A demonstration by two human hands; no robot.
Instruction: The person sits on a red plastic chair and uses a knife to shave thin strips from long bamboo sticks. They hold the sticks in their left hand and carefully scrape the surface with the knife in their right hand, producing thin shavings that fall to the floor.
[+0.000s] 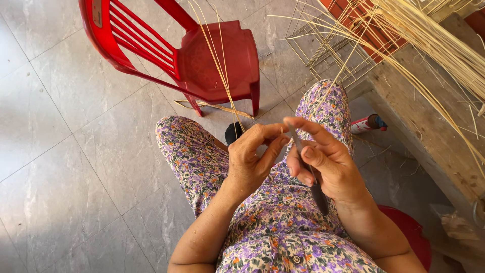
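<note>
Both hands meet above a flowered lap: the right hand (323, 159) is closed around a dark knife (312, 174). Just beside it, the left hand (252, 156) pinches thin straw strands (217, 60) that rise past a red chair (202, 50).

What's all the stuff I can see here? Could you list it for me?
plastic chair: one, red, on the floor ahead of the knees
thin strips: a few, pale yellow, rising from the left hand
strip bundle: one, pale yellow, top right over the bench
wooden bench: one, brown, right side
tube: one, red and white, floor by the bench
stool: one, red, under the person
knife: one, dark, in the right hand
left hand: pinching the strips
right hand: grip closed on the knife
</note>
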